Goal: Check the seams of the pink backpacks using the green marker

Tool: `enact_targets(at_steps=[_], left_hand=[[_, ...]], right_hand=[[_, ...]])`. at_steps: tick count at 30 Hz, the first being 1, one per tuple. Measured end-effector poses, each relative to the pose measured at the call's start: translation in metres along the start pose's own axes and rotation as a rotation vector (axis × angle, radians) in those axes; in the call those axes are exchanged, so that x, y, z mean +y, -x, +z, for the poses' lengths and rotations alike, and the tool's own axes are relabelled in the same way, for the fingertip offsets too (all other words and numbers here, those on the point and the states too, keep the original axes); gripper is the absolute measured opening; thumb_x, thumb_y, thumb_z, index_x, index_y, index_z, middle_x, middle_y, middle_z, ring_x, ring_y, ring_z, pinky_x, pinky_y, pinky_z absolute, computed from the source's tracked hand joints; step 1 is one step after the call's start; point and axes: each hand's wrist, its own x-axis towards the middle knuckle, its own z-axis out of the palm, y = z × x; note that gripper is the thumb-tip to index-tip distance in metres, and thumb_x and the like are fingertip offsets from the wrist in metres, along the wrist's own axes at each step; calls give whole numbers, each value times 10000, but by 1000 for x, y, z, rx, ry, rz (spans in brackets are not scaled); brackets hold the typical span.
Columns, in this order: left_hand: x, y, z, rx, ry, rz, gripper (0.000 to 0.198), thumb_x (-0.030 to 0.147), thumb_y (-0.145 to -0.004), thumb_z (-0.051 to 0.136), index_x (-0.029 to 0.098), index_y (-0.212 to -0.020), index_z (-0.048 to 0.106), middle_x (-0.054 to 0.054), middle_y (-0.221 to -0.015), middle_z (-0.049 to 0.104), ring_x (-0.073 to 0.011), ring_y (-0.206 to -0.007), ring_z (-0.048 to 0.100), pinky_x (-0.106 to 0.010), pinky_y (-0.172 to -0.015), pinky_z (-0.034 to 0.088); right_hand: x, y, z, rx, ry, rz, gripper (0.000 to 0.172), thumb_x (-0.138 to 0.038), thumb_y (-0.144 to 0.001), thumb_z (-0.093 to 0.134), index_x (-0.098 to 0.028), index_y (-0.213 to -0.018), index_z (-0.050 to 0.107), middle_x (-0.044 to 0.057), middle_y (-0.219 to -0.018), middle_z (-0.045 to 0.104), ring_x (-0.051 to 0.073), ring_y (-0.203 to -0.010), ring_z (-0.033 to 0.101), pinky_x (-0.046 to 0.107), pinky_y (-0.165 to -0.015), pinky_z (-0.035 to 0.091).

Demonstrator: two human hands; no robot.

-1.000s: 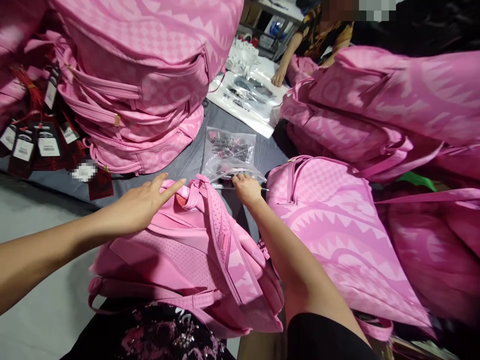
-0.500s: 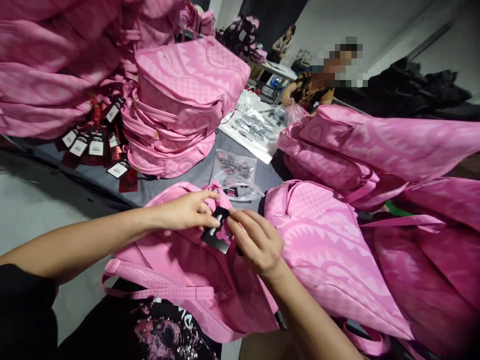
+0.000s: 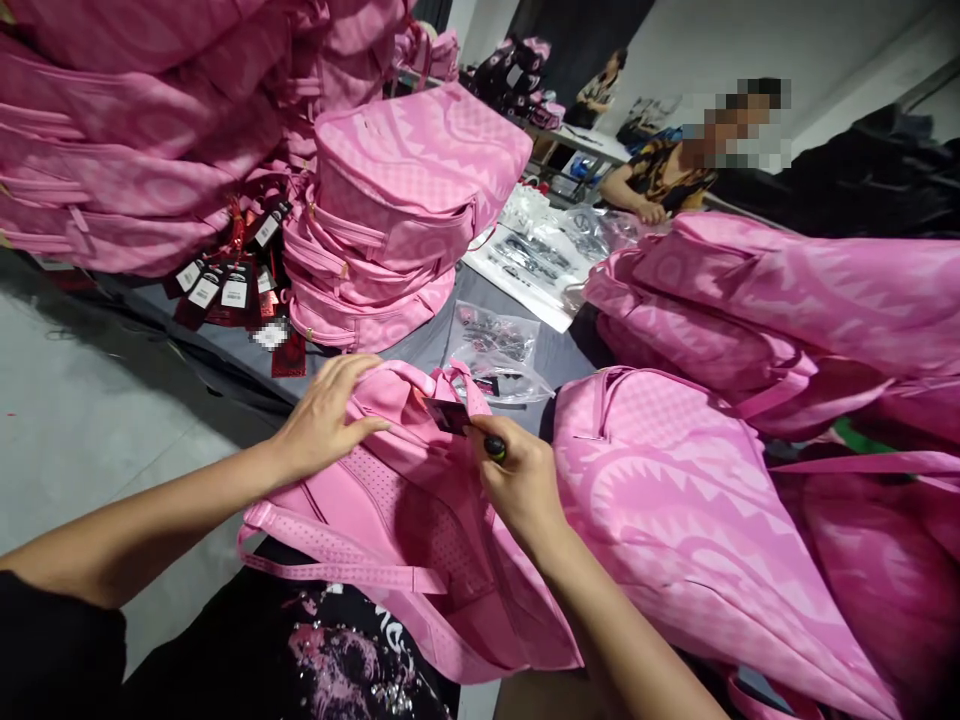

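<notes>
A pink backpack (image 3: 405,500) lies across my lap, its padded back panel and straps facing up. My left hand (image 3: 330,415) holds the backpack's top edge, fingers over the rim and thumb on the inner side. My right hand (image 3: 521,480) is closed around a tool with a dark, rounded handle end (image 3: 495,448) and a yellow-green band; the rest of the tool is hidden in my fist. A black hang tag (image 3: 448,415) is at the right fingertips, near the backpack's top loop; I cannot tell whether they pinch it.
A clear plastic bag (image 3: 499,345) with small dark items lies on the grey table (image 3: 405,350). Stacked pink backpacks (image 3: 420,170) with black tags (image 3: 236,285) stand at left. Another pink backpack (image 3: 660,480) leans close on the right. Across the table sits a person (image 3: 660,180).
My left hand has left the black tag and moved left to the backpack's top edge. The tag has turned, and the dark tool handle now shows in my right hand. The view has shifted left.
</notes>
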Motion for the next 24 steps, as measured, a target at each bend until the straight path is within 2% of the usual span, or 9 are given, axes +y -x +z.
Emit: enact_targets(at_steps=[2,4,6,8,10,16,20,24], left_hand=[[-24,8,1,-34,-124,-137,960,528,-777,766,113,-1516,315,-235,-1561,377,-368,-1467,346,-570,-1198,304],[-40,15,5,-157,-139,-250,1070,528,-761,780,101,-1563,215,-257,-1581,339,-381,-1465,361,-569,-1179,343],[-47,21,10,-230,-103,-275,985,487,-790,766,123,-1550,255,-230,-1533,433,-346,-1409,460,-524,-1146,407],[-48,25,15,-205,-77,-244,853,431,-808,762,164,-1501,342,-182,-1471,523,-308,-1353,531,-490,-1129,438],[-49,28,18,-151,-72,-198,799,386,-799,778,194,-1465,380,-151,-1429,569,-286,-1316,568,-468,-1109,463],[-57,30,26,-107,-123,-132,748,309,-804,785,156,-1430,405,-177,-1382,603,-285,-1261,614,-435,-1063,508],[-60,30,27,-114,-137,-123,770,319,-806,785,149,-1443,387,-185,-1395,590,-289,-1265,609,-436,-1059,510],[-62,30,27,-109,-120,-103,815,399,-805,783,160,-1460,361,-176,-1409,579,-284,-1277,600,-430,-1061,509]], right_hand=[[2,-5,12,-99,132,5,245,-119,-837,548,-212,-967,734,68,-922,773,207,-849,717,281,-731,523],[-2,-12,24,-262,254,16,350,-53,-805,545,-222,-1047,733,66,-942,774,209,-871,715,270,-734,509],[-11,-19,33,-452,332,29,392,-44,-809,545,-233,-1103,723,65,-961,774,209,-883,717,259,-722,489],[-19,-27,39,-622,378,41,369,-83,-836,558,-240,-1131,714,72,-985,774,217,-903,723,257,-715,473],[-23,-33,45,-725,429,53,311,-139,-874,557,-242,-1123,714,84,-971,774,231,-910,727,262,-706,461],[-23,-41,60,-844,481,-63,245,-158,-939,496,-201,-1044,713,97,-942,769,225,-878,722,267,-713,443],[-31,-45,56,-910,519,-131,239,-117,-934,491,-176,-1030,702,99,-966,753,227,-862,719,271,-688,439],[-38,-46,54,-814,571,-109,234,-162,-979,461,-168,-1103,660,108,-1022,722,221,-839,713,266,-631,414]])
